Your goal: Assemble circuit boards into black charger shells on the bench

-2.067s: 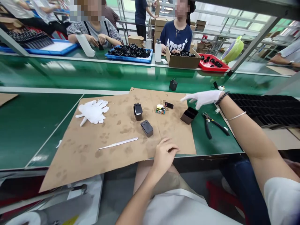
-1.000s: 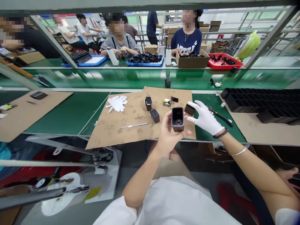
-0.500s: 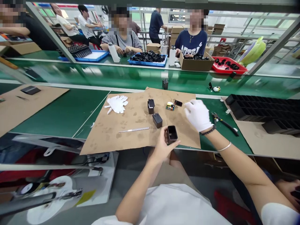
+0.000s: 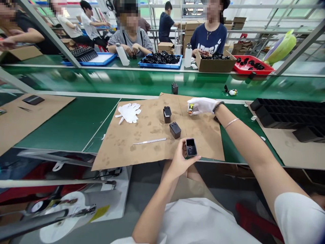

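Note:
My left hand (image 4: 180, 158), bare, is wrapped round an open-topped black charger housing (image 4: 191, 147) at the front edge of the cardboard, its opening turned toward me. My right hand (image 4: 201, 105), in a white glove, pinches a small circuit board (image 4: 190, 108) with yellow parts just above the cardboard sheet (image 4: 152, 152). Between the hands lies a closed black charger (image 4: 175, 130) with prongs up. Behind it stands another charger (image 4: 167, 114) whose lid sits loosely. A thin metal strip tool (image 4: 149, 141) lies to the left. Part of a dark piece (image 4: 216, 119) shows under my right wrist.
A spare white glove (image 4: 128, 113) lies at left on the cardboard. One charger (image 4: 174, 88) stands on the green belt (image 4: 114, 81), with loose parts (image 4: 230, 90) farther right. Black trays (image 4: 286, 113) stack at right. Co-workers sit across the belt behind a blue tray (image 4: 160, 66).
My right hand has moved left and picked up the circuit board. The black lid beside the board no longer shows there, and my arm now covers the pliers. My left hand still holds the housing.

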### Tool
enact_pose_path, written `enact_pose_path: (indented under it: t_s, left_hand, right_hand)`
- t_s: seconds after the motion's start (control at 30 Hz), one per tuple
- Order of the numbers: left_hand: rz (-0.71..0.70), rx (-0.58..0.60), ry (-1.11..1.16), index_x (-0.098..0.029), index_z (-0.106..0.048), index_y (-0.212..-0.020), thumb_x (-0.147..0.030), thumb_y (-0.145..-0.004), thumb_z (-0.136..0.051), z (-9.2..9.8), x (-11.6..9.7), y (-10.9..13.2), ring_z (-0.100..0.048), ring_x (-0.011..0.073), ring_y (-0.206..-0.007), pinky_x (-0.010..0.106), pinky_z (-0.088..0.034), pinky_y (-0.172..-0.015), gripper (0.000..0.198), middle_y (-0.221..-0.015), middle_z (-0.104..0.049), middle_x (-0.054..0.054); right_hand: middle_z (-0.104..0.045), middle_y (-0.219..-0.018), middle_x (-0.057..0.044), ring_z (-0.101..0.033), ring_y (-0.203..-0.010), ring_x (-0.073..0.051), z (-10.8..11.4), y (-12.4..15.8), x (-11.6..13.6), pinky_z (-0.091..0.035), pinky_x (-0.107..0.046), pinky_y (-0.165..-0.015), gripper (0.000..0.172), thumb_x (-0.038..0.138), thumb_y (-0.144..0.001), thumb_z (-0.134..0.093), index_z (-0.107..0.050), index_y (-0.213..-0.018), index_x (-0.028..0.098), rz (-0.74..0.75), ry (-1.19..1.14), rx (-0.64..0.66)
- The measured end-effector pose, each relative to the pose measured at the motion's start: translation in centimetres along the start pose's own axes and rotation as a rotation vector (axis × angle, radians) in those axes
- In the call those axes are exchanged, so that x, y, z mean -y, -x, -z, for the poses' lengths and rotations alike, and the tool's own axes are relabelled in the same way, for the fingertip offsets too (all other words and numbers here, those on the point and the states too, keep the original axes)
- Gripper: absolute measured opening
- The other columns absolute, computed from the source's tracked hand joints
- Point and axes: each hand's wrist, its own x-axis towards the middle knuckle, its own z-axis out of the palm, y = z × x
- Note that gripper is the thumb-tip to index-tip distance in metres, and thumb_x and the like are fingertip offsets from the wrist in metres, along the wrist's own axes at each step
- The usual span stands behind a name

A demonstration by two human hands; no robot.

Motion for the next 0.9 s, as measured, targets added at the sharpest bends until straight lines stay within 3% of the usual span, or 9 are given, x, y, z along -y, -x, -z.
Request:
enact_pose_path:
  t_s: [0.07, 0.13, 0.23, 0.4, 0.5, 0.57, 0.7, 0.8, 0.9]
  left_hand:
    - [-0.005, -0.012, 0.014, -0.022, -0.050, -0.118, -0.026, -0.071, -0.085, -0.1, 0.0, 0.0, -0.066, 0.0156, -0.097, 0.027, -0.058, -0.086, 0.059, -0.121, -0.062, 0.008]
    - [-0.009, -0.022, 0.026, -0.022, -0.050, -0.117, -0.026, -0.070, -0.085, -0.4, -0.2, 0.0, -0.065, 0.0149, -0.095, 0.027, -0.057, -0.085, 0.059, -0.121, -0.062, 0.007]
    - [-0.023, -0.010, 0.009, -0.022, -0.051, -0.115, -0.028, -0.070, -0.086, -0.9, -1.2, 0.4, -0.065, 0.0149, -0.093, 0.026, -0.057, -0.082, 0.057, -0.122, -0.062, 0.008]
    - [-0.082, 0.036, -0.065, -0.023, -0.055, -0.118, -0.028, -0.071, -0.087, -1.9, -4.5, 1.8, -0.066, 0.0162, -0.094, 0.026, -0.058, -0.081, 0.057, -0.123, -0.063, 0.007]
    - [-0.123, 0.058, -0.124, -0.026, -0.057, -0.121, -0.025, -0.073, -0.086, -2.6, -6.3, 2.9, -0.067, 0.0162, -0.093, 0.026, -0.059, -0.081, 0.057, -0.126, -0.063, 0.007]
    - [-0.160, 0.046, -0.184, -0.026, -0.058, -0.122, -0.024, -0.074, -0.086, -3.1, -7.2, 3.6, -0.067, 0.0174, -0.096, 0.026, -0.059, -0.082, 0.057, -0.126, -0.063, 0.006]
    - [-0.264, -0.003, -0.304, -0.026, -0.059, -0.125, -0.025, -0.075, -0.086, -3.7, -8.3, 4.4, -0.065, 0.0220, -0.109, 0.027, -0.058, -0.086, 0.057, -0.124, -0.064, 0.005]
    - [-0.356, -0.030, -0.358, -0.026, -0.059, -0.125, -0.020, -0.075, -0.083, -4.0, -8.7, 4.7, -0.064, 0.0227, -0.111, 0.026, -0.057, -0.088, 0.056, -0.124, -0.064, 0.005]
    - [-0.398, -0.034, -0.406, -0.025, -0.059, -0.126, -0.011, -0.075, -0.079, -4.1, -9.0, 4.8, -0.065, 0.0225, -0.111, 0.025, -0.057, -0.085, 0.057, -0.125, -0.064, 0.006]
  right_hand:
    - [-0.073, -0.122, -0.015, -0.073, -0.107, -0.023, 0.0, 3.4, -0.4, -0.060, -0.040, -0.090, 0.054, 0.048, -0.107, -0.023, -0.053, -0.140, 0.016, 0.005, -0.196, -0.035]
    - [-0.069, -0.133, -0.014, -0.071, -0.114, -0.024, -0.7, 7.4, -0.1, -0.058, -0.045, -0.097, 0.057, 0.048, -0.105, -0.021, -0.043, -0.149, 0.020, 0.015, -0.525, -0.100]
    - [-0.066, -0.138, -0.008, -0.068, -0.120, -0.027, -1.9, 13.2, 1.1, -0.056, -0.049, -0.103, 0.059, 0.059, -0.093, -0.048, -0.049, -0.144, 0.029, -0.004, -0.976, -0.189]
    - [-0.073, -0.121, -0.008, -0.073, -0.108, -0.032, -2.8, 19.5, 3.5, -0.063, -0.045, -0.079, 0.067, 0.074, -0.069, -0.072, -0.062, -0.121, 0.033, -0.006, -1.151, -0.313]
    - [-0.074, -0.100, -0.005, -0.075, -0.088, -0.029, -3.3, 21.4, 4.8, -0.063, -0.041, -0.066, 0.060, 0.074, -0.064, -0.078, -0.068, -0.108, 0.034, 0.077, -1.154, -0.431]
    - [-0.073, -0.100, -0.003, -0.074, -0.087, -0.026, -3.8, 22.3, 5.8, -0.064, -0.042, -0.073, 0.050, 0.063, -0.066, -0.086, -0.071, -0.104, 0.034, 0.209, -1.039, -0.573]
    - [-0.074, -0.109, -0.005, -0.072, -0.107, -0.032, -5.2, 23.9, 7.7, -0.061, -0.055, -0.096, 0.043, 0.046, -0.071, -0.089, -0.072, -0.109, 0.037, 0.431, -0.673, -0.798]
    - [-0.075, -0.101, -0.005, -0.070, -0.115, -0.037, -5.7, 24.7, 8.3, -0.056, -0.065, -0.103, 0.043, 0.040, -0.074, -0.088, -0.070, -0.113, 0.041, 0.484, -0.517, -0.812]
    - [-0.075, -0.095, -0.003, -0.071, -0.114, -0.035, -5.4, 25.1, 8.3, -0.058, -0.063, -0.103, 0.049, 0.033, -0.072, -0.089, -0.071, -0.115, 0.044, 0.536, -0.439, -0.739]
